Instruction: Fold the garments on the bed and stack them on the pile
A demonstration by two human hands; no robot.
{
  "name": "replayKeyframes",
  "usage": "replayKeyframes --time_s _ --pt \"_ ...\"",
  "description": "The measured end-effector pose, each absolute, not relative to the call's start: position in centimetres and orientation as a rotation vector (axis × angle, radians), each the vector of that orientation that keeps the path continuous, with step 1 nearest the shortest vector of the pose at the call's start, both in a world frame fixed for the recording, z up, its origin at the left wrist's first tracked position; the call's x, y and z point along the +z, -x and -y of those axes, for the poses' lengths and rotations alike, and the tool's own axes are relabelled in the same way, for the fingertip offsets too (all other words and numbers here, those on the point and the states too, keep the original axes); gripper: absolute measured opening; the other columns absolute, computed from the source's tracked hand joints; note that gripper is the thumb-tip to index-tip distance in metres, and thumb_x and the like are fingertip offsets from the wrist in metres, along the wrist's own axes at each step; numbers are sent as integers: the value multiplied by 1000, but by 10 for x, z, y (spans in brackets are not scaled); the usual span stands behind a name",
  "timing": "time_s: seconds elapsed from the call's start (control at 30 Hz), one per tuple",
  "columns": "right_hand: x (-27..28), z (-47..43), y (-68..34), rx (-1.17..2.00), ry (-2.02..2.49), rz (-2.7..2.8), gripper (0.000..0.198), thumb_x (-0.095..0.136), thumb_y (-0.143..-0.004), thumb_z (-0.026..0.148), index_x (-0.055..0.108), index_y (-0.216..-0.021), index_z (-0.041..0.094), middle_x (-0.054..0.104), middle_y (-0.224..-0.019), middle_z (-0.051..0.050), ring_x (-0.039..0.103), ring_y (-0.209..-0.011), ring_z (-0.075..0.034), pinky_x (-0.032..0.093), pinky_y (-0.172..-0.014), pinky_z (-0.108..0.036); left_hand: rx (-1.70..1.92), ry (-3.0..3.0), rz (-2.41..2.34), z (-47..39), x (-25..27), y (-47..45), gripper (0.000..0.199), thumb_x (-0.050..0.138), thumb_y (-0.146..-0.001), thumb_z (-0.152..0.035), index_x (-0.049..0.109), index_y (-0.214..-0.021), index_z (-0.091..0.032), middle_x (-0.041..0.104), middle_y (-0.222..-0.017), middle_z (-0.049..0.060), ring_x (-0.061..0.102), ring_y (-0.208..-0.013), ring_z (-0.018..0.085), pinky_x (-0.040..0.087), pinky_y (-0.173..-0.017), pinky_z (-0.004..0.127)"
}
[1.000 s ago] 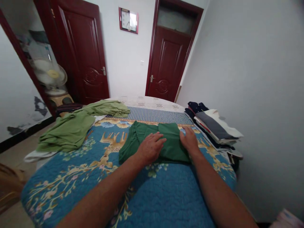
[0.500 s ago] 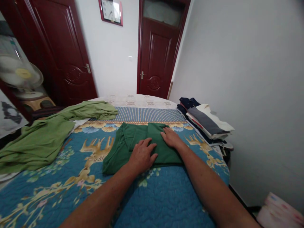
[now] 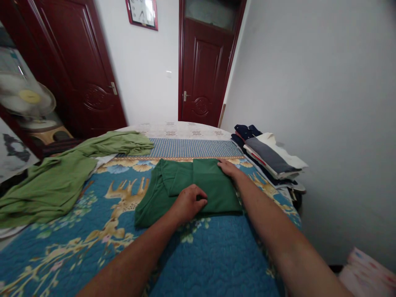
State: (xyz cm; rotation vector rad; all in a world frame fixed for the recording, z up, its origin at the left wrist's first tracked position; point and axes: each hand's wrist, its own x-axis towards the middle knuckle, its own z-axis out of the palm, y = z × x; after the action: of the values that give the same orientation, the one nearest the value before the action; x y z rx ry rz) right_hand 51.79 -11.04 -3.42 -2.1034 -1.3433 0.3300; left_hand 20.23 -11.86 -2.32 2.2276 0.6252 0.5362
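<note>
A dark green garment, folded into a flat bundle with its ribbed edge to the left, lies on the bedspread in front of me. On the front middle of the bundle rests my left hand, its fingers curled in and its thumb close to the forefinger; whatever the fingertips hold, if anything, is hidden. My right hand is closed at the garment's far right corner, fingers bent over the edge.
A light green garment is spread loosely at the left. Several folded clothes are stacked at the right by the wall. Beneath everything is a blue patterned bedspread. A fan stands at far left.
My right hand has slid from the garment's top to its far right corner. My left hand's spread fingers have curled in, and the hand has shifted slightly toward me and right.
</note>
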Motion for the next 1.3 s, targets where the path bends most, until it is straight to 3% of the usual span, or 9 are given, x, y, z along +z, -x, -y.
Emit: replayKeyframes --time_s 0.1,0.2,0.4,0.47,0.53,0.67,0.8,0.97,1.3 --pt "-19 116 -532 307 2094 1227 61 44 -100 35 57 -157 19 57 -160 -13 56 -146 -25 43 -123 -46 450 -2111 -679 121 -18 -203 18 78 -84 -28 83 -99 -19 77 -103 6 72 -99 23 54 -94 33" --pt "-9 123 -527 234 2081 1198 60 41 -100 32 59 -155 13 56 -161 -15 51 -151 -25 35 -128 -45 455 -2110 -687 123 -19 -204 20 77 -84 -27 83 -101 -19 77 -105 6 72 -100 23 53 -95 34" --pt "-32 128 -452 67 2169 1527 62 40 -108 48 57 -156 12 52 -164 -18 43 -155 -28 28 -130 -45 436 -2219 -657 120 -21 -200 22 77 -81 -26 81 -101 -21 77 -107 6 72 -106 24 53 -99 35" --pt "-41 128 -433 7 2292 1559 68 38 -109 55 52 -159 10 46 -167 -21 38 -158 -33 26 -130 -53 385 -2207 -664 119 -19 -199 19 77 -81 -28 78 -98 -20 76 -105 6 73 -98 23 56 -89 33" --pt "-43 128 -424 -11 2362 1555 72 37 -109 59 50 -161 10 42 -169 -22 35 -159 -35 26 -129 -56 230 -2118 -698 120 -16 -199 16 74 -84 -31 73 -96 -20 75 -90 4 72 -76 19 55 -69 29" --pt "-37 129 -429 6 2378 1584 72 37 -109 61 51 -159 11 45 -167 -21 38 -157 -33 29 -128 -50 9 -1986 -741 123 -10 -197 15 68 -89 -35 64 -91 -22 60 -58 -5 59 -47 15 39 -46 23" --pt "-36 133 -429 -77 2334 1600 69 38 -110 59 56 -156 11 52 -162 -20 43 -154 -31 29 -128 -46 64 -2080 -723 127 -8 -194 19 72 -86 -37 61 -82 -21 59 -58 -6 54 -45 11 35 -46 22" --pt "-39 148 -418 -198 2280 1626 61 40 -111 55 58 -154 16 54 -161 -17 46 -152 -30 23 -130 -52 11 -2072 -730 128 -5 -191 20 69 -88 -39 62 -83 -21 69 -67 -2 55 -44 11 39 -47 23" --pt "-44 200 -402 -174 2333 1651 67 41 -109 57 41 -167 23 31 -177 -14 23 -164 -35 15 -130 -65 -88 -2065 -680 118 0 -184 33 64 -91 -45 60 -71 -19 72 -69 3 53 -42 11 41 -46 24"
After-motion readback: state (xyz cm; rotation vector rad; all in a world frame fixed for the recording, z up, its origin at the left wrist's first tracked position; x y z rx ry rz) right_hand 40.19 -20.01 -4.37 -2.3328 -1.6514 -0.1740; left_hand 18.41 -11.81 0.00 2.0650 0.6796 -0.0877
